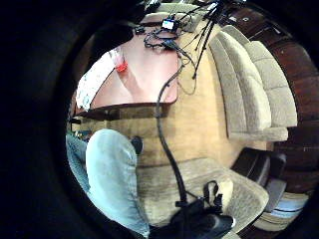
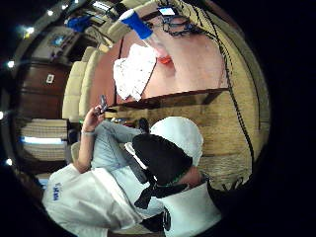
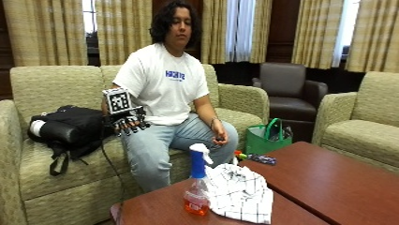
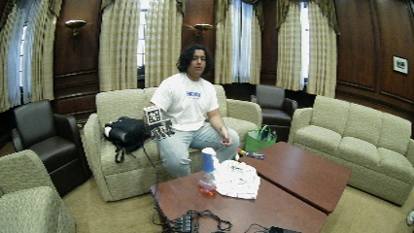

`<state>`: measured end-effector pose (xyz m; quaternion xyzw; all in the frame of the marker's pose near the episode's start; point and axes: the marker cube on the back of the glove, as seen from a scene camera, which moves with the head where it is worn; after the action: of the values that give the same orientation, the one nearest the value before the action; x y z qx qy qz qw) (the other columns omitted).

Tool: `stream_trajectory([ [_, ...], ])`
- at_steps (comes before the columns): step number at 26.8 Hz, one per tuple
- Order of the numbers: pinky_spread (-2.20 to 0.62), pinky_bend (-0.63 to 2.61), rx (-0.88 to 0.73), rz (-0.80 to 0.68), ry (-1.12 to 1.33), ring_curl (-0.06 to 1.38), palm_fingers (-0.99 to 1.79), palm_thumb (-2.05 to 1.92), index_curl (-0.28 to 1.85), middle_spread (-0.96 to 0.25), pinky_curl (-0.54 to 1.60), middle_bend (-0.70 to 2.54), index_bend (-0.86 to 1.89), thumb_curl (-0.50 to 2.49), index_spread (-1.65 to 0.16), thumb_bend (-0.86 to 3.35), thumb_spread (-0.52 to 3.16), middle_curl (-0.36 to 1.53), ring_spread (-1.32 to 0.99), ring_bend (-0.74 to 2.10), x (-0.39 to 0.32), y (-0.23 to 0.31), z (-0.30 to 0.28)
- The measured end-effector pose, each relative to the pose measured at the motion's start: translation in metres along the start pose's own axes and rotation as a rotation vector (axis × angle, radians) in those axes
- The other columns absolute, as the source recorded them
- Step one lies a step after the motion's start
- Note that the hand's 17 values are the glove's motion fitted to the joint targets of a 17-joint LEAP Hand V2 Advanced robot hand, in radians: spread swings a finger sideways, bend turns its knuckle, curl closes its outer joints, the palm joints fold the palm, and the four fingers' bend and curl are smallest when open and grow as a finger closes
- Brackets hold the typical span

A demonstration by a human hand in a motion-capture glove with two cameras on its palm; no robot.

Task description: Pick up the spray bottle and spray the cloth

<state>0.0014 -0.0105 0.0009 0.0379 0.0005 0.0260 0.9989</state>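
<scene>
Outside view first: a person sits on a beige sofa (image 3: 56, 154) behind a low wooden table (image 3: 324, 183). The gloved right hand (image 3: 129, 123) is raised beside the torso, well apart from the table, its fingers hanging loosely curled downward and holding nothing. The bare left hand (image 3: 219, 137) rests on the thigh; what it holds, if anything, is too small to tell here. The spray bottle (image 3: 197, 180) stands upright near the table's front edge, with a blue neck, white head and orange liquid at the bottom. The cloth (image 3: 240, 192), white with a dark check, lies crumpled just beside it and appears to touch it. A black bag (image 3: 69, 129) sits on the sofa next to the person, and a green bag (image 3: 265, 138) stands on the floor, partly hidden by the table.

Wide outside view shows the same layout, with a tangle of black cables (image 4: 197, 221) on the table's near end, cut off by the frame.

Right thumb side palm view looks down over the person's lap to the table, where the bottle and cloth lie side by side; the left hand seems to hold a small dark object that is hard to identify.

Right little finger side palm view shows only part of the cloth and the bottle's orange base at the table's edge; much of the surround is black.
</scene>
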Motion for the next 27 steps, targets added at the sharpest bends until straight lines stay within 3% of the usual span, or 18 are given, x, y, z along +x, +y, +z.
stream_trajectory([
  [7, 0.16, 0.44, -0.14, -0.049, -0.038, 0.11, 0.33, 0.25, 0.14, -0.09, 0.18, 0.18, 0.18, 0.11, -0.35, 0.1, 0.69, 0.1, -0.07, 0.27, 0.01, 0.004, -0.004],
  [11, 0.18, 0.44, -0.133, -0.046, -0.075, 0.14, 0.32, 0.26, 0.16, -0.1, 0.2, 0.19, 0.17, 0.13, -0.39, 0.07, 0.8, 0.13, -0.08, 0.27, 0.013, 0.001, 0.002],
  [19, 0.2, 0.43, -0.051, 0.01, -0.14, 0.17, 0.32, 0.29, 0.2, -0.1, 0.24, 0.19, 0.15, 0.18, -0.43, 0.02, 0.91, 0.18, -0.09, 0.29, 0.007, -0.026, 0.018],
  [23, 0.21, 0.42, -0.162, -0.057, -0.194, 0.18, 0.31, 0.29, 0.21, -0.1, 0.25, 0.19, 0.15, 0.2, -0.43, -0.01, 0.9, 0.2, -0.09, 0.29, 0.003, -0.033, 0.024],
  [27, 0.21, 0.43, -0.169, -0.07, -0.263, 0.2, 0.3, 0.29, 0.21, -0.1, 0.26, 0.19, 0.14, 0.22, -0.43, -0.02, 0.89, 0.22, -0.1, 0.3, -0.002, -0.046, 0.038],
])
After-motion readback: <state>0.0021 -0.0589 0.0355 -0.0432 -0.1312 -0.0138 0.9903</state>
